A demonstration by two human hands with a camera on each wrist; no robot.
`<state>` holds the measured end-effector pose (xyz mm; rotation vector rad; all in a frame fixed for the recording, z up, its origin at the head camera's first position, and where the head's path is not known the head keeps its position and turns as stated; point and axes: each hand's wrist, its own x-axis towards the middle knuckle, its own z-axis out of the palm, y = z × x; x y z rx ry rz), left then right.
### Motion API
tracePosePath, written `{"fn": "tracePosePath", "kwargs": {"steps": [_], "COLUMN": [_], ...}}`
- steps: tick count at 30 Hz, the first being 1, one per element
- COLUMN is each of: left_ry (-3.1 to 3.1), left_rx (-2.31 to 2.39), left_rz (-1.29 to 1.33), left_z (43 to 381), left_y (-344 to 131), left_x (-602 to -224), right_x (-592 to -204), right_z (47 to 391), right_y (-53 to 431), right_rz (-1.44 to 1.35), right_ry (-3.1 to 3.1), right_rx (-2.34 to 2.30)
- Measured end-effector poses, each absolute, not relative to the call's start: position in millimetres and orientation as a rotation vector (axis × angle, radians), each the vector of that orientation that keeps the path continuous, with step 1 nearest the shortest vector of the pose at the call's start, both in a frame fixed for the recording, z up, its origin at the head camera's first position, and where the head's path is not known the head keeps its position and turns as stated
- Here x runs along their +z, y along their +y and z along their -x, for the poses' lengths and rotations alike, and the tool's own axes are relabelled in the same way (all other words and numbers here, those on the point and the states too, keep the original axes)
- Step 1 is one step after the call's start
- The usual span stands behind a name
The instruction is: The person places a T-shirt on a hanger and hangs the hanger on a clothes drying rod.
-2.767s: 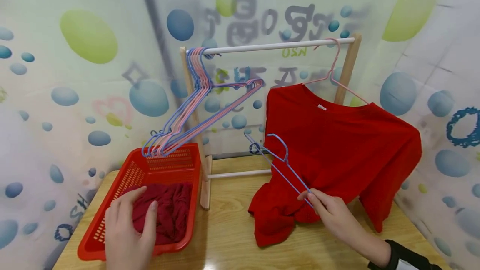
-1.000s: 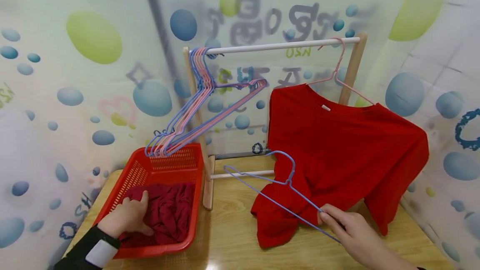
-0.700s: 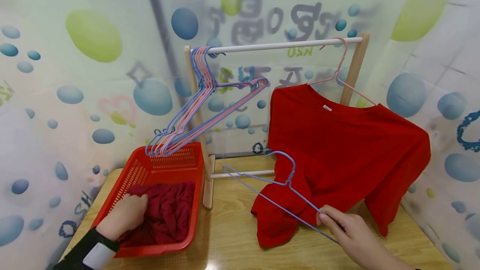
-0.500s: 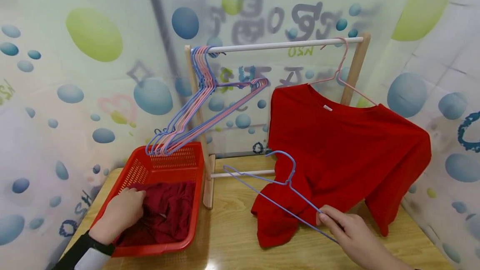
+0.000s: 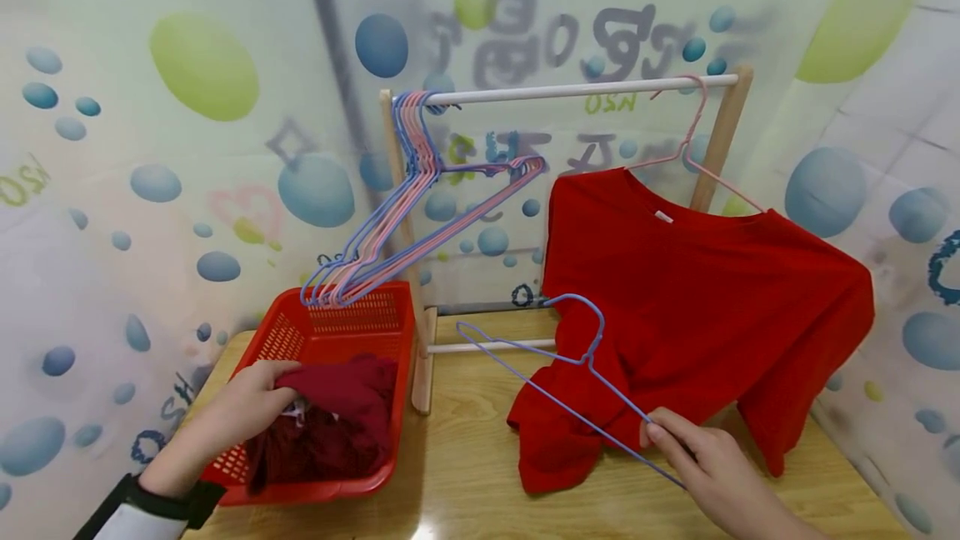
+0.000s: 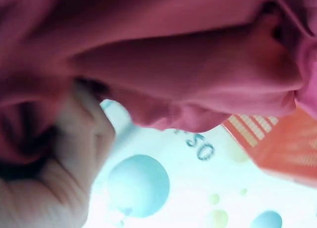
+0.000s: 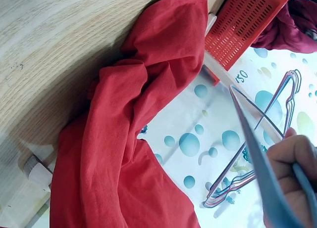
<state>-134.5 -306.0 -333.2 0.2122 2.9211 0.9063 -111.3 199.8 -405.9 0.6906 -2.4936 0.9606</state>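
Observation:
At the red plastic basket [image 5: 352, 486], my left hand [image 5: 243, 402] pinches an edge of a dark red garment [image 5: 341, 390] and lifts part of it. A small white label shows near the fingers. The left wrist view is filled mostly by the draped cloth [image 6: 188, 74], with the thumb side of the hand at its left. My right hand [image 5: 701, 457] grips one end of a blue wire hanger [image 5: 588, 357], its hook pointing up. The hanger is held above the table, in front of a red T-shirt [image 5: 697, 298] that hangs from a pink hanger [image 5: 686, 140].
A clothes rack with a white rod [image 5: 547, 92] and wooden posts stands on the wooden table [image 5: 465, 457]. Several blue and pink hangers [image 5: 416, 182] hang at its left end, partly over the basket. A patterned curtain [image 5: 225, 148] closes off the back.
My left hand reached into the basket, curled its fingers on the dark red garment and raised its edge. Earlier, my right hand brought the hanger lower; since then it has stayed nearly still.

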Motion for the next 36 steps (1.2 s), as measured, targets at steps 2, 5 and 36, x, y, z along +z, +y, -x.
{"fn": "tracePosePath", "kwargs": {"steps": [2,5,36], "left_ry": [2.846,2.729,1.881], "left_rx": [1.043,1.233,2.214], "left_rz": [-0.195,-0.165,-0.525], "left_z": [134,134,129], "left_y": [-303,-297,-182], "left_x": [-328,-319,-251], "right_x": [-405,-405,-397], "right_z": [111,111,105], "right_y": [200,201,216], "right_rz": [-0.681,-0.662,-0.470], "right_ry": [-2.496,-2.493,-2.444], "right_rx": [0.958,0.962,0.990]}}
